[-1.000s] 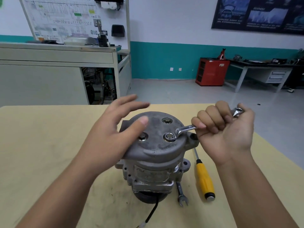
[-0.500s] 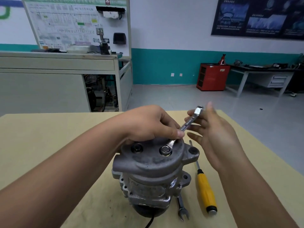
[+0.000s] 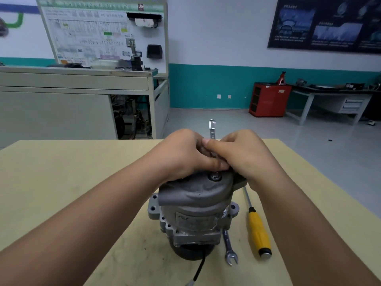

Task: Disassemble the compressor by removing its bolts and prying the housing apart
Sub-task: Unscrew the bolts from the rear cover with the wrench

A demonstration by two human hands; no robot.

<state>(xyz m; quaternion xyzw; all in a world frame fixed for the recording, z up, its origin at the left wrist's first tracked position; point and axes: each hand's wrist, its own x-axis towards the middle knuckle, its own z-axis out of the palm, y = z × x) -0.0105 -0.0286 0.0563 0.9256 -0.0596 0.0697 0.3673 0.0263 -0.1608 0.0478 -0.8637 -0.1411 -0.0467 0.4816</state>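
The compressor stands on end in the middle of the table. The wide stretch of table to its left gives my left forearm plenty of room to swing. My left grip is curled over the top cover, fingertips pinching the lower shaft of the wrench just above the bolt.

The wrench stands nearly upright, so I judge the main risk is its head riding off the bolt. A pull at this tilt may make it slip, round the bolt's corners and throw my knuckles against the cover.

My right grip closes on the same shaft from the other side, thumb across it. Its fingers are hidden, so I cannot tell how firmly they hold. With both grips busy at the tool, little steadies the compressor. A hard pull could tip it off its narrow round base or drag the cable under it.

To the right, room is tighter. A spare wrench lies just beside the base, with the screwdriver near it. The table's right edge runs close past my right forearm, so a knocked tool could roll off there.
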